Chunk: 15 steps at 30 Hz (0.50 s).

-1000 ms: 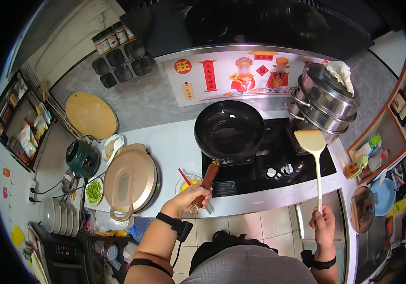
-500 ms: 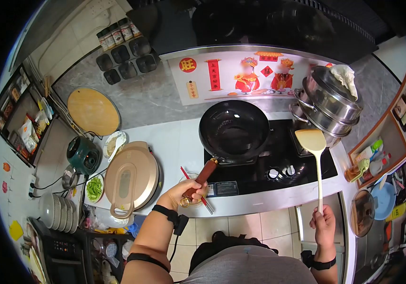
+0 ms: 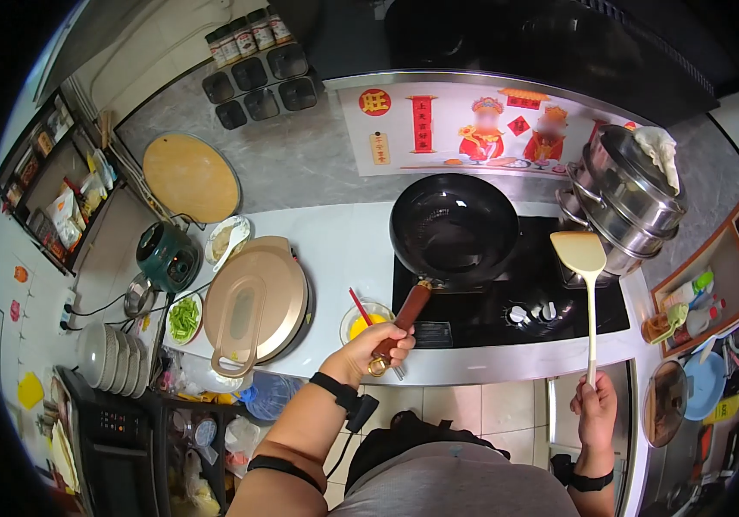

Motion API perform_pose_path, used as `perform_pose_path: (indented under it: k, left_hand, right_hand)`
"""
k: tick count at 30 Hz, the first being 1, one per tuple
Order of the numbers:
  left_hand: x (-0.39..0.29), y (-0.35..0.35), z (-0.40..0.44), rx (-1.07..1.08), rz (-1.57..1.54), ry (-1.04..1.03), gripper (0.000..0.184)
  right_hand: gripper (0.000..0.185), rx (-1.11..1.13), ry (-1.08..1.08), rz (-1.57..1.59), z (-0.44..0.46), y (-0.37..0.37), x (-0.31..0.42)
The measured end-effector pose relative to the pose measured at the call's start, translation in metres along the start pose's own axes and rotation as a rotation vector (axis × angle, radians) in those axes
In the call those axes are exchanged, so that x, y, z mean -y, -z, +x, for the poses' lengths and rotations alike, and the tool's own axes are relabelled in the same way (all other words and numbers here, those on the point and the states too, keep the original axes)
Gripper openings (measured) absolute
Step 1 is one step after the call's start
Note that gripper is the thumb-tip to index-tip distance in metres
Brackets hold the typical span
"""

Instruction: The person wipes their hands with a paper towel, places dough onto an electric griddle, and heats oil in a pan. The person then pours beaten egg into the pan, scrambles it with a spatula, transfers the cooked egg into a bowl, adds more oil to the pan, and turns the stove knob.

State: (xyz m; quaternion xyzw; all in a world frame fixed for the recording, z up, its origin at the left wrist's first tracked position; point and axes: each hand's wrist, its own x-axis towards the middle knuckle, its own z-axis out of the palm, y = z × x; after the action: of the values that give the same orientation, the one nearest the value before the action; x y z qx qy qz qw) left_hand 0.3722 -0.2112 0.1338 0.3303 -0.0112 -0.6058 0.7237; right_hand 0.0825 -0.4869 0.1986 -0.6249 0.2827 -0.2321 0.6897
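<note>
Both full: left hand grips a round black wok's brown handle, right hand a cream flat spatula; yellow liquid sits unpoured.

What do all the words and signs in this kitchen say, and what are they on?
"旺": on the round red sign on the wall poster.
"上天言好事": down the red scroll there.
Too small or blurred to read: the poster's cream tag and red diamond, the spice jars, the stove label and the yellow packet.
</note>
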Motion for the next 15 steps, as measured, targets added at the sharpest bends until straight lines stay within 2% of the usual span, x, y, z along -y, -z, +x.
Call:
perform_pose_path:
  k: [8, 10, 14, 15]
  left_hand:
    - [0.011, -0.015, 0.000, 0.049, -0.083, -0.022, 0.020]
    - [0.014, -0.023, -0.004, -0.196, 0.012, -0.063, 0.023]
    - [0.031, 0.003, -0.025, -0.319, 0.223, -0.137, 0.029]
    - [0.043, 0.023, -0.031, -0.470, 0.256, -0.147, 0.030]
  right_hand:
    - [0.005, 0.026, 0.005, -0.014, 0.003, -0.003, -0.003]
    - [0.005, 0.017, 0.015, -0.028, 0.002, -0.003, -0.002]
    - [0.004, 0.012, 0.016, -0.023, 0.000, 0.001, 0.001]
    - [0.004, 0.000, 0.018, -0.024, -0.001, 0.001, 0.000]
